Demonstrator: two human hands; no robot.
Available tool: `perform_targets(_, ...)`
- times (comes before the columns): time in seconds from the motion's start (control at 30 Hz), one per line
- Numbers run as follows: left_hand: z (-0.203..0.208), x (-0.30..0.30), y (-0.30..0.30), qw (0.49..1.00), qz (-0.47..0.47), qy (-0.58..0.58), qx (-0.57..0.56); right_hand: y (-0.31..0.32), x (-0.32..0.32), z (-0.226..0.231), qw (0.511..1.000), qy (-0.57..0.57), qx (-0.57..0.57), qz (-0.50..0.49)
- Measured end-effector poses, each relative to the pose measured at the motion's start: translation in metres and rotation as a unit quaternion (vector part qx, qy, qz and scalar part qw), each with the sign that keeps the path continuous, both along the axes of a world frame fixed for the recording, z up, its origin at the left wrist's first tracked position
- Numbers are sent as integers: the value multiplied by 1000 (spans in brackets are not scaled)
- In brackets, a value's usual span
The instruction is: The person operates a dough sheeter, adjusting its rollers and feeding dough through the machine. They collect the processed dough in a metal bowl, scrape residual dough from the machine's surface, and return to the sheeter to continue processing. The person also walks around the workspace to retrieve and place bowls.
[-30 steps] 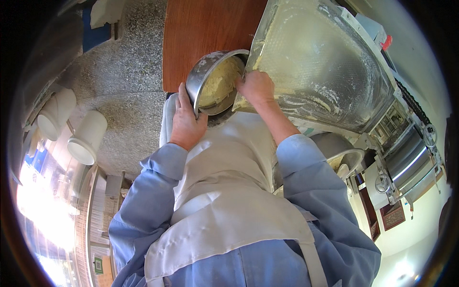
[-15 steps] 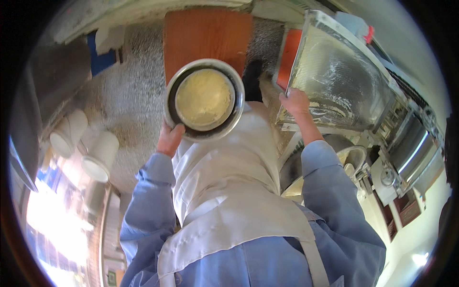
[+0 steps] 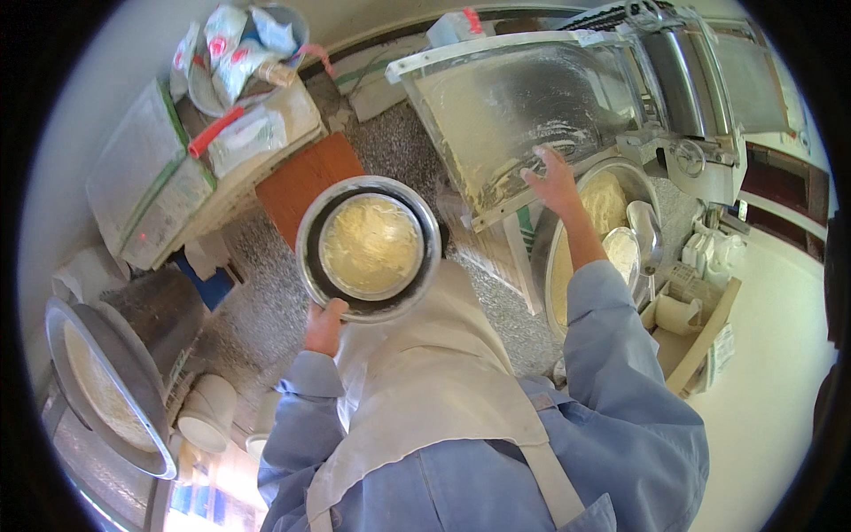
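Note:
A round metal bowl [image 3: 312,285] is held in front of my apron, with pale yellow flour-like powder [image 3: 370,246] inside. My left hand [image 3: 325,328] is closed around its near left rim, the thumb on top. To the right, my right hand [image 3: 551,180] is at the near edge of a flour-dusted metal tray [image 3: 523,97], fingers apart and holding nothing. I cannot tell whether its fingertips touch the tray. Below that hand stands a large metal basin [image 3: 654,199] with more pale powder and a metal scoop [image 3: 644,226] in it.
A machine with a shiny metal roller [image 3: 687,80] adjoins the tray. At far left are a wide basin [image 3: 55,341] of pale powder and a white bucket [image 3: 208,412]. A brown board [image 3: 297,182] lies beyond the bowl, beside a white chest [image 3: 133,191] with bags on top.
The view has turned, bringing the chest, the left basin and the right basin into fuller sight. My right hand's fingers have come apart from the tray's edge. My left hand keeps the bowl.

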State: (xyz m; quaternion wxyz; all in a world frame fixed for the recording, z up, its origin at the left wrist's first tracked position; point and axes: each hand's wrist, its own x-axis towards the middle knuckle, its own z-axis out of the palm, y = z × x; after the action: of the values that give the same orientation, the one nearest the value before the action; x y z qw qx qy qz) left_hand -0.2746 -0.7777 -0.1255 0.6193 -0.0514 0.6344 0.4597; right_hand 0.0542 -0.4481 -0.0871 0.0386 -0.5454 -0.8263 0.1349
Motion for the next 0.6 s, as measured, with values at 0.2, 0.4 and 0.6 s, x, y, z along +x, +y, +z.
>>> perform_targets(0.2, 21, 100, 65, 993, -64, -62, 78, -5, 60, 29, 993, 111, -45, 18)
perform_targets(0.4, 64, 186, 140, 983, -140, -104, 58, 0, 145, 65, 971, 199, -55, -121)
perform_targets(0.6, 89, 227, 208, 976, -202, -36, 78, 15, 173, 107, 963, 249, -31, -93)
